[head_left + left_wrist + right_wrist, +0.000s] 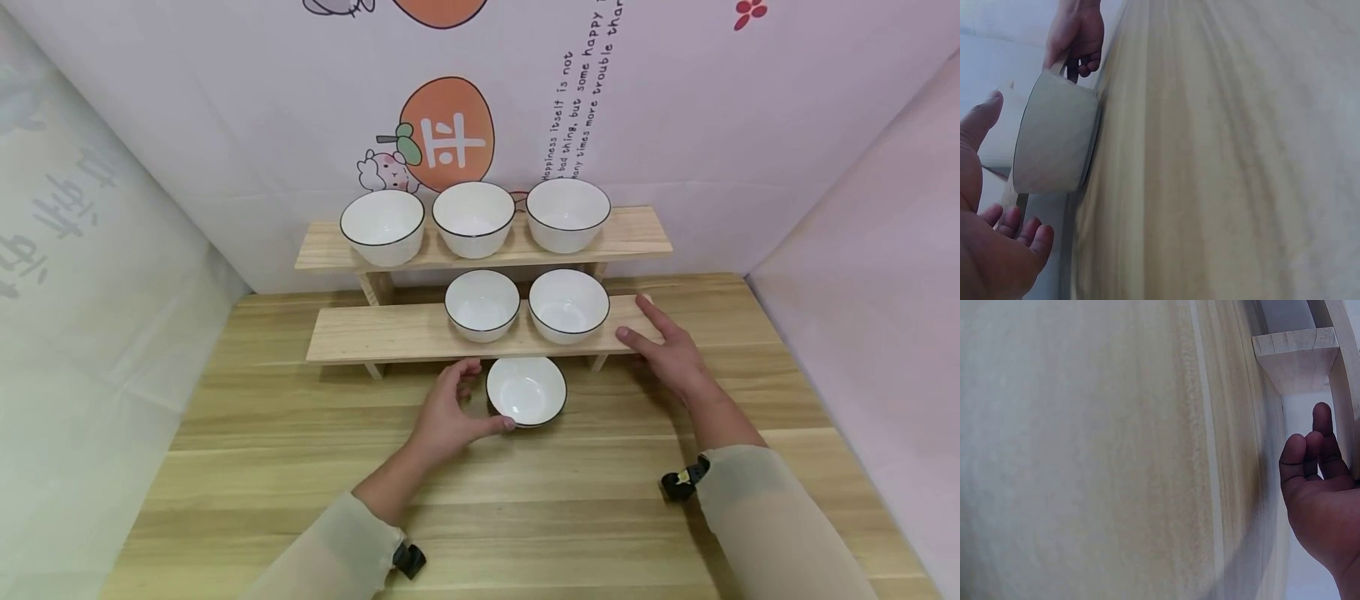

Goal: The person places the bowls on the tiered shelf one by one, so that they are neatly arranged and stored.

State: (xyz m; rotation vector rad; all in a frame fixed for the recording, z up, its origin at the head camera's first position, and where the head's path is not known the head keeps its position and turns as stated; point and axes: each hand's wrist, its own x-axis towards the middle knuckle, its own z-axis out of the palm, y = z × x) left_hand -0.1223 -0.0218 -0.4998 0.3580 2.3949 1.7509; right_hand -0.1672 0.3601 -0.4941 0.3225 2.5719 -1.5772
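Observation:
A white bowl (527,392) with a dark rim stands on the wooden table, just before the lower shelf. My left hand (447,414) is at its left side, thumb and fingers spread apart. In the left wrist view a gap shows between the fingers and the bowl (1054,134); whether the thumb touches the rim I cannot tell. At the lower shelf's (375,332) right end, my right hand (671,354) grips the board. Its thumb lies on top, and several fingers (1294,453) are curled below the board in the right wrist view.
Two white bowls, one at left (482,307) and one at right (569,307), sit on the lower shelf. The upper shelf (637,233) behind carries three larger bowls, the middle one (474,218) among them. A printed cloth (675,108) hangs behind.

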